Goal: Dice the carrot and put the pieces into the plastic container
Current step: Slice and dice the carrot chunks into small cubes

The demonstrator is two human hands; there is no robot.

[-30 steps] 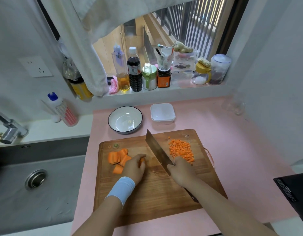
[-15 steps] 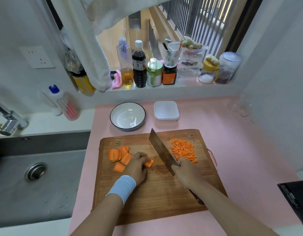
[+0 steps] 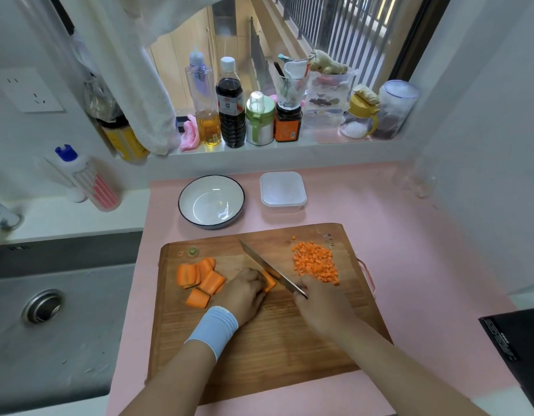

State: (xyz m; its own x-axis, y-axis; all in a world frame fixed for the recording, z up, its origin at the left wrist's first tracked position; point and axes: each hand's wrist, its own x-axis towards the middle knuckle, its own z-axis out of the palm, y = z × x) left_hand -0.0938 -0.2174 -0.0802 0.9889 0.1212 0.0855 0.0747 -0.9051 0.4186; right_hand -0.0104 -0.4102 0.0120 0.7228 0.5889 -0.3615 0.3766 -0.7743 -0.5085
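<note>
Head view, dicing step: left hand, fingers curled, pins a carrot piece beneath the knife gripped by the right hand; next, probably, even cuts kept clear of the knuckles.

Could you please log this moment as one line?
left hand: holds carrot piece | right hand: grips knife | diced pile: on cutting board | plastic container: behind board

Grained wooden cutting board on a matt countertop. Behind the board, a glossy bowl and a frosted plastic container; on it, a smooth metal knife; to its left, a dull metal sink.
</note>
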